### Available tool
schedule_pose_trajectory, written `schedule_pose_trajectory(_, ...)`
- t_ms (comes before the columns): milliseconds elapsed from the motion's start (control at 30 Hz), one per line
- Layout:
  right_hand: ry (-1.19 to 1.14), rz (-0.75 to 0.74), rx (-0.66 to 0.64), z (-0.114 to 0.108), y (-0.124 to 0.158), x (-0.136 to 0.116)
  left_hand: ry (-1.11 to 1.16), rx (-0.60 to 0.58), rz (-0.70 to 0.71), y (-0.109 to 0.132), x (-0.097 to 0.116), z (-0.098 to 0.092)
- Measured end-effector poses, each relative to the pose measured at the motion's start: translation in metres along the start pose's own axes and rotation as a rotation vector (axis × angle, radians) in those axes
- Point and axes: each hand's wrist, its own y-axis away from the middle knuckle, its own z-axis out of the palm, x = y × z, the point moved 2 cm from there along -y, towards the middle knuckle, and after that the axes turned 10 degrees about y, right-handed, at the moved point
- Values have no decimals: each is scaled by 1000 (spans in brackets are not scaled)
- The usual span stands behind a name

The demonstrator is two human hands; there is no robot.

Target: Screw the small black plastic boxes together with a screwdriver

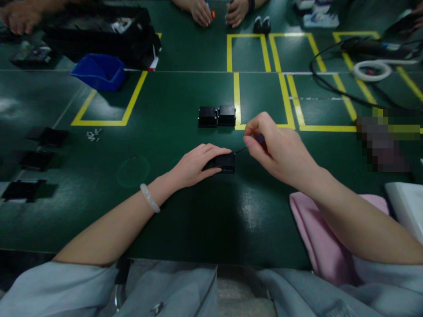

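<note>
My left hand (201, 164) grips a small black box-shaped part (227, 163) on the green table, thumb along its near side and fingers over its far side. In my right hand (276, 145) is a screwdriver (242, 150), pinched between thumb and curled fingers. Its thin dark shaft slants down to the far right corner of the black part; most of the handle is hidden in the hand. Two similar black parts (217, 115) stand side by side just beyond, with small metal screws showing at their edges.
Loose silver screws (94, 134) lie at the left, near flat black pieces (24, 190). Farther back are a blue bin (99, 72) and a large black crate (102, 35). A pink cloth (306, 220) lies under my right forearm. Another person's hands (202, 13) are across the table.
</note>
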Motion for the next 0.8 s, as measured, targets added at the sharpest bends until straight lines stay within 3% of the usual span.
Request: schedule_pose_trajectory(800, -35, 4, -43, -2, 0, -1, 6, -4, -3, -1, 2, -1)
